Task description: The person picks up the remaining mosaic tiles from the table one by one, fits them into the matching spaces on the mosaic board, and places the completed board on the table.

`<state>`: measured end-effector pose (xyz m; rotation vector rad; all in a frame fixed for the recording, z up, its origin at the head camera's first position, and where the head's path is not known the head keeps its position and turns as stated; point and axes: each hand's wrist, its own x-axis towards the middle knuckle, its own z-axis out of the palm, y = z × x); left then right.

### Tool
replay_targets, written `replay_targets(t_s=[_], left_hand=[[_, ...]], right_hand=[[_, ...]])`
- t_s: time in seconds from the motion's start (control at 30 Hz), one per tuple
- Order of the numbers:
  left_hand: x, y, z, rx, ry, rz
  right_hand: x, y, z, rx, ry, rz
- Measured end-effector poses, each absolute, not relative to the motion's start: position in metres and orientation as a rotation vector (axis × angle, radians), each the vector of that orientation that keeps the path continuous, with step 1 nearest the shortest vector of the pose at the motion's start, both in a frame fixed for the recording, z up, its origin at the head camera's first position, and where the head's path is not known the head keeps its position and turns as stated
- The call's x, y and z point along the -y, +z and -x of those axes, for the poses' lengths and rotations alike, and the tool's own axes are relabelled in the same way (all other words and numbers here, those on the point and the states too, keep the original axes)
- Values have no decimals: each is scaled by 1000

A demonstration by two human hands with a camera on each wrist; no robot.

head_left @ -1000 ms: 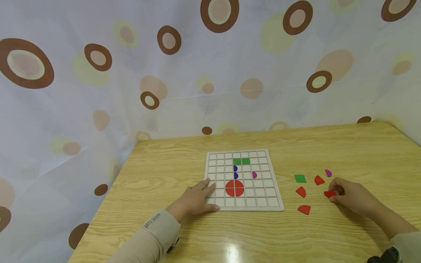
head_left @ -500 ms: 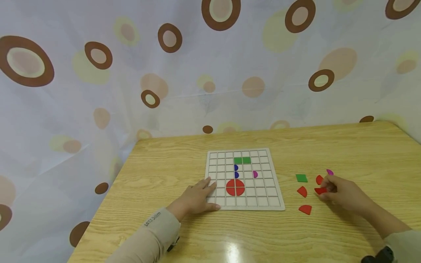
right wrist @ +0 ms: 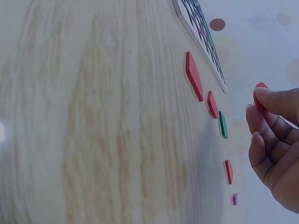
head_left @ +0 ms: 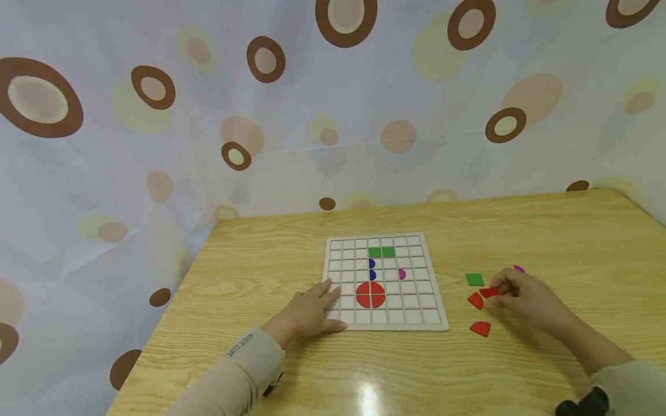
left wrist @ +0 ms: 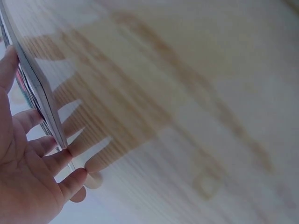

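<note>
My right hand (head_left: pixel 533 300) pinches a red quarter-circle piece (head_left: pixel 488 293) between thumb and fingertips. It is raised over the table in the right wrist view, right of the white grid board (head_left: pixel 426 316). Below it lie a red quarter-circle (head_left: pixel 476 301), another nearer me (head_left: pixel 480 329) and a green square (head_left: pixel 474 279). A third red quarter (right wrist: pixel 229 171), hidden by the hand in the head view, shows in the right wrist view. My left hand (head_left: pixel 310 311) rests on the board's left edge, fingers spread, thumb at the near corner.
On the board sit two green squares (head_left: pixel 381 252), two blue half-circles (head_left: pixel 372 275), a magenta half-circle (head_left: pixel 402 274) and a red circle of quarters (head_left: pixel 363 300). Beyond my right hand lies a purple piece (head_left: pixel 519 269). A spotted cloth (head_left: pixel 291 173) hangs behind the wooden table (head_left: pixel 270 242).
My right hand has moved left toward the board with the red quarter-circle piece, now covering the loose red quarter behind it. The left hand has stayed at the board's edge.
</note>
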<state>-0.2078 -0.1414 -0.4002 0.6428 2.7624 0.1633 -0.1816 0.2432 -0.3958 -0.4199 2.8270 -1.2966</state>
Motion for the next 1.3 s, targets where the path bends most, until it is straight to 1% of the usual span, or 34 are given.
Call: replay_targets(t_s=[0.23,0.43,0.63,0.83,1.07,1.3], left_hand=[[142,-401,208,-2763,157,-640],[142,-401,209,-2768,140,-645],[142,-402,209,-2765,145,-645],[142,-401,208,-2760,161,-643],[143,-402,209,-2764,142,-647],[142,-402,209,-2760,151,-638]], right_hand=[[-232,-394,181,-2743,-1349,413],[-224,-393,181,-2724,-1404,487],[-215,-394,182,-2694,-1419,492],[-204,-395,184,-2726,-1386,518],[-191,-395,187,-2710,-1331,466],[-182,-397,191,-2726,-1280,506]])
